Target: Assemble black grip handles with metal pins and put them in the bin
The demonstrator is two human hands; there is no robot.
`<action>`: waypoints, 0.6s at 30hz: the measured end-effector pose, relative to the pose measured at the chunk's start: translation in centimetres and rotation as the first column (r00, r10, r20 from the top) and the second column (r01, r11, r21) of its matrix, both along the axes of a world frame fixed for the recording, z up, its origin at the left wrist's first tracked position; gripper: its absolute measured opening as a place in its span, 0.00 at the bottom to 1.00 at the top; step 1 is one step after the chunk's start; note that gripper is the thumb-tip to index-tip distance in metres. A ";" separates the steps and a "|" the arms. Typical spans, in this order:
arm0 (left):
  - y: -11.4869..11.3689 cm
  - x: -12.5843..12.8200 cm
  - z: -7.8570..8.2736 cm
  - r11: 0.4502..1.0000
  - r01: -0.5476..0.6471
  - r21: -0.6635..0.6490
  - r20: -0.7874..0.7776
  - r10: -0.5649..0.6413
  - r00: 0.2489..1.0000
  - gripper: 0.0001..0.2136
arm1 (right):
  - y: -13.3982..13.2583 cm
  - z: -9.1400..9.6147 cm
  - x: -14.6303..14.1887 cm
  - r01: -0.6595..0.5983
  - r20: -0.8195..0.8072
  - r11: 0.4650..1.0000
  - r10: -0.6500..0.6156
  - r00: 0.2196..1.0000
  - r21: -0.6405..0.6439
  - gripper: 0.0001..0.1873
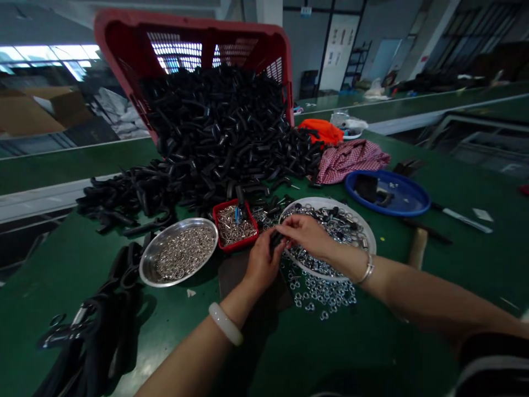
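My left hand is closed around a small black plastic part, most of it hidden by the fingers. Thumb and fingertips of my right hand are pinched together at the upper end of that part; whatever sits between them is too small to make out. Under my right wrist lies a white plate heaped with metal rings and black pieces. Loose metal nuts are scattered in front of it. Left of my hands stands a red tray of small screws, with a blue-and-black screwdriver across it.
A tipped red crate spills black curved parts over the green table. At left are a metal bowl of small fittings and assembled black pieces. To the right lie a blue tray, a checked cloth and a hammer.
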State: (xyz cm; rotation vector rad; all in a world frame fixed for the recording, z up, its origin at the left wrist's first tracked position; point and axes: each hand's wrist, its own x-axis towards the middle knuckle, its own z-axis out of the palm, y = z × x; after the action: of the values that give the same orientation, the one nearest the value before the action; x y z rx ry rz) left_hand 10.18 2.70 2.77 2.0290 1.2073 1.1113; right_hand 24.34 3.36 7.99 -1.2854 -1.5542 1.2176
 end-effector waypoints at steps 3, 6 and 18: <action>-0.6 -1.2 0.2 0.995 -0.070 -0.075 0.094 0.077 0.993 0.17 | -0.7 0.6 4.8 -0.005 0.363 0.980 -0.068 0.929 0.198 0.13; -0.4 -2.7 0.3 0.964 -0.119 -0.236 0.203 0.169 0.965 0.17 | 0.1 0.7 11.7 0.139 0.789 0.915 -0.398 0.469 0.379 0.15; -1.7 -2.7 0.1 0.697 0.295 -0.653 0.516 0.125 0.847 0.29 | 4.7 -2.8 16.2 0.384 0.994 0.923 -0.057 0.098 0.015 0.23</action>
State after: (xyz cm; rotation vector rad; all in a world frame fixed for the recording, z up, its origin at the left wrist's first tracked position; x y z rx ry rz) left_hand 7.47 1.00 2.88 1.0587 1.0032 0.8609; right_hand 40.57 8.06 5.14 -2.7750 -1.8945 0.1253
